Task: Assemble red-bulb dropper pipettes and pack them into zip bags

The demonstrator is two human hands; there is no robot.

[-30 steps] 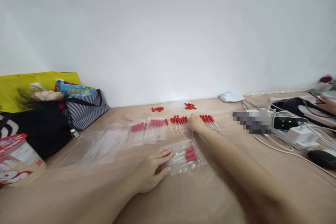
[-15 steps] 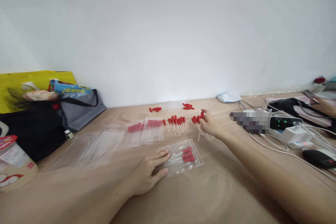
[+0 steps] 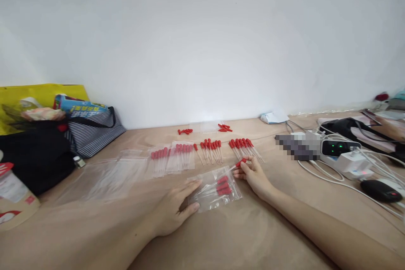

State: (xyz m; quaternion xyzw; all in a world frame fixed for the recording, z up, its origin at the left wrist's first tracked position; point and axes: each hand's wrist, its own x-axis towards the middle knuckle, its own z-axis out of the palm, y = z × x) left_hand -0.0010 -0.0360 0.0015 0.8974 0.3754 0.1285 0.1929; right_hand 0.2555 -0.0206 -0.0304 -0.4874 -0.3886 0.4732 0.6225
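A clear plastic bag point(image 3: 207, 204) with several red-bulbed droppers point(image 3: 223, 186) inside lies flat on the table. My left hand point(image 3: 179, 204), fingers apart, rests on its left end. At the bag's right end my right hand point(image 3: 253, 175) pinches one dropper by its red bulb point(image 3: 241, 162), the thin stem pointing left over the bag. Behind, a row of loose droppers point(image 3: 242, 143) fans out at the right, and another loose group point(image 3: 211, 145) lies in the middle. Filled bags of droppers point(image 3: 182, 158) overlap left of them.
Flat clear bags point(image 3: 117, 177) spread at the left, near a striped bag point(image 3: 95, 135) and a tub point(image 3: 15, 202). Small red heaps point(image 3: 185, 131) lie near the wall. Cables, a lit device point(image 3: 338, 147) and a black mouse point(image 3: 381, 190) are at the right.
My right hand has moved from the right row of droppers toward me, down to the bag's right end, bringing one dropper. My left hand remains on the bag.
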